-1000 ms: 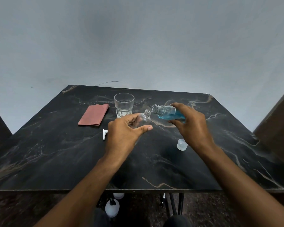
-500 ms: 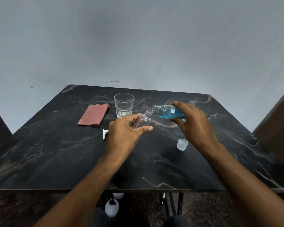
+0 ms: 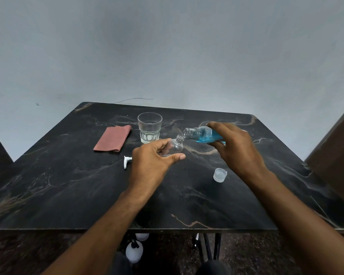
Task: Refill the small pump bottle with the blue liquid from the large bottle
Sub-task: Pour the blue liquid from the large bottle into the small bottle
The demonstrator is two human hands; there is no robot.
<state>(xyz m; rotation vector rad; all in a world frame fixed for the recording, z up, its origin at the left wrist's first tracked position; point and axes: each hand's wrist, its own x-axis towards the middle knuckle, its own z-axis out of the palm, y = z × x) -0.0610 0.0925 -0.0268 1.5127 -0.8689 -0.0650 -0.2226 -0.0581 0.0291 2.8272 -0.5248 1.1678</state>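
Over a dark marbled table (image 3: pixel 68 191), a person tips a large bottle (image 3: pixel 204 134) of blue liquid toward a small bottle (image 3: pixel 176 145) held at a slant, the two open necks almost touching above the middle of the table. The right hand (image 3: pixel 236 147) is wrapped around the large bottle from above, clamped on its body; the blue liquid lies pooled along the lower side and does not appear to have reached the mouth. The left hand (image 3: pixel 153 163) is closed around the small bottle, thumb out in front, and the bottle looks empty (its clear wall shows no blue).

The risk from here is a spill. Both mouths are narrow, and the large one sits slightly above and to the side of the small one, so a quick tilt could send liquid past the rim onto the table or over the left hand. With both bottles in the air, any wobble would break the alignment.

Behind the hands stand a glass (image 3: pixel 149 128) and a folded red cloth (image 3: pixel 113 140), well clear of the pour. A clear cap (image 3: pixel 219 175) lies near the right wrist, and the white pump (image 3: pixel 126 161) lies just beside the left hand, close enough to be knocked.
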